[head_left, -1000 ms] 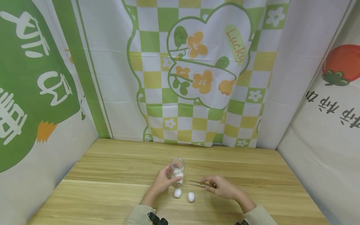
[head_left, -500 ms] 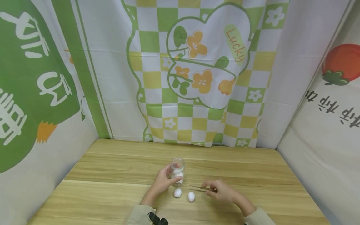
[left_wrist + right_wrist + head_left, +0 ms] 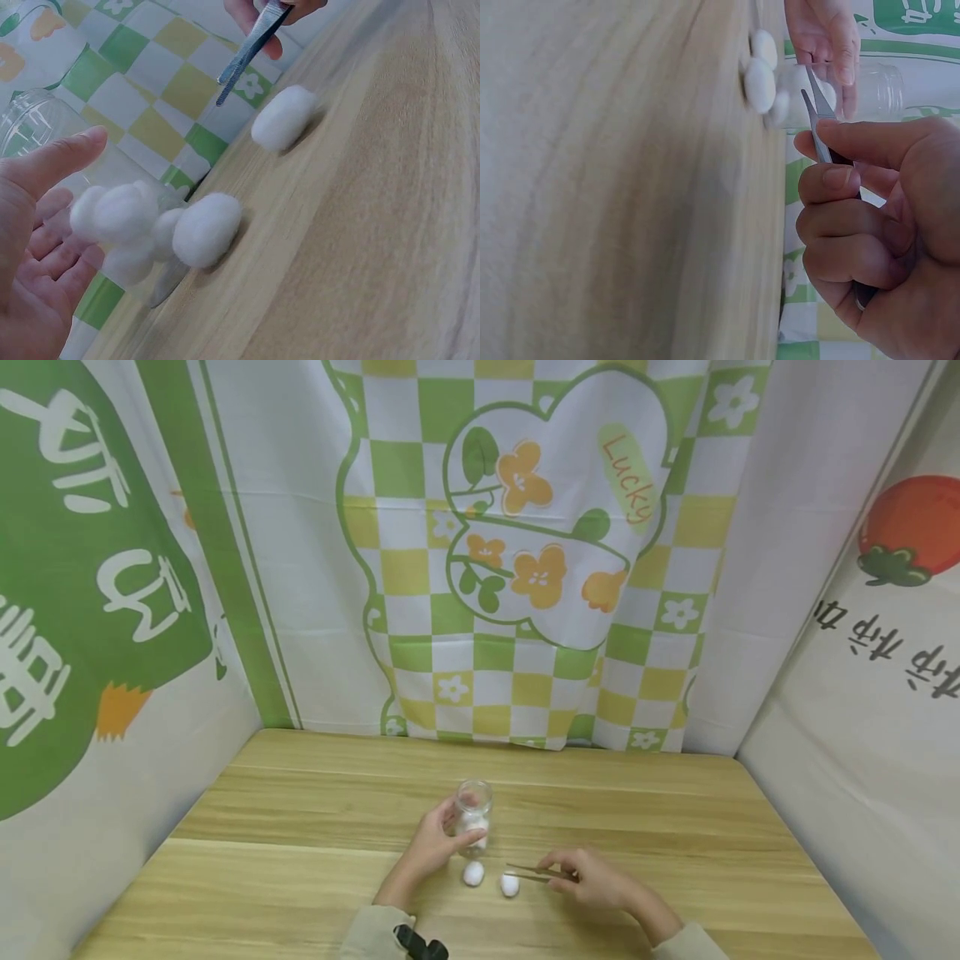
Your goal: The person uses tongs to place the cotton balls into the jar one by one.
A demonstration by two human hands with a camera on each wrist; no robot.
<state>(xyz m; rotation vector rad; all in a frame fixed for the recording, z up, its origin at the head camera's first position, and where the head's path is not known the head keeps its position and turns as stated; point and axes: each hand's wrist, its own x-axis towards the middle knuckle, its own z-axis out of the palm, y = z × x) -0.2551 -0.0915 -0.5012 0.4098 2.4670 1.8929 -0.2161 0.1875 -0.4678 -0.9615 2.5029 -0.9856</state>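
Note:
My left hand (image 3: 435, 842) holds a clear, lidless jar (image 3: 475, 802) upright on the table, thumb on its near side and fingers round the far side. Several white cotton balls (image 3: 124, 214) lie in the lower part of the jar. Two more rest on the wood: one cotton ball (image 3: 473, 873) just in front of the jar, the other cotton ball (image 3: 510, 885) to its right. Pinched between thumb and fingers of my right hand (image 3: 596, 881) is a pair of metal tweezers (image 3: 820, 124). Its parted tips are over the right-hand cotton ball, with nothing between them.
The wood-grain table (image 3: 300, 827) runs back to a checked green and yellow curtain (image 3: 540, 693). White printed cloth walls (image 3: 862, 760) stand at both sides. A black strap device (image 3: 420, 943) sits on the left sleeve.
My right hand has moved slightly towards me, bringing the tweezers down from beside the jar to the right-hand cotton ball. The left hand and jar have stayed put.

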